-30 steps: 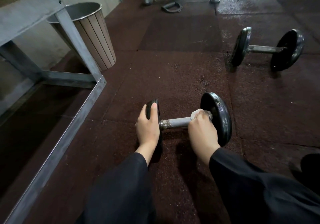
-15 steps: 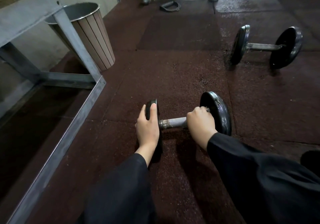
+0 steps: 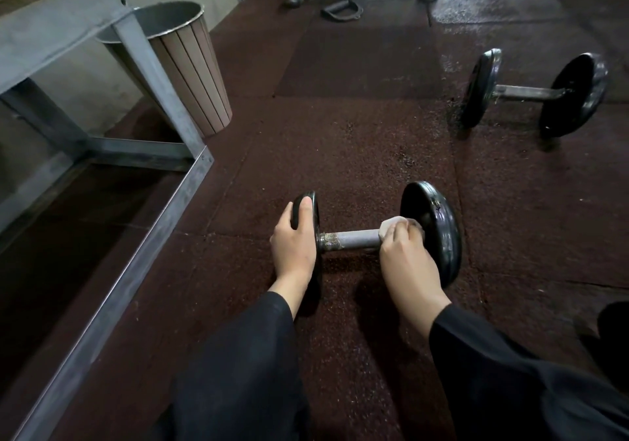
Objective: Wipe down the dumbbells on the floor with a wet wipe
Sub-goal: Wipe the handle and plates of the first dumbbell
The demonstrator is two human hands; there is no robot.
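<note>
Near dumbbell (image 3: 374,236) lies lower centre; left hand (image 3: 294,243) grips its left plate, steadying. Right hand (image 3: 406,256) clutches the wet wipe (image 3: 391,224) round the bar, now slid back slightly from the right plate, probably mid-stroke. Second dumbbell (image 3: 534,93), upper right, looks untouched.

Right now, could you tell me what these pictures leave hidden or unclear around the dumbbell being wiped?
Head view only:
- Most of the wet wipe: covered by the right hand gripping it on the near dumbbell bar.
- Outer face of the left plate: behind the left hand holding it.
- Underside of the bar: faces the floor.
- Whether the far dumbbell is clean: too small.
- Bin contents: below its rim.
</note>
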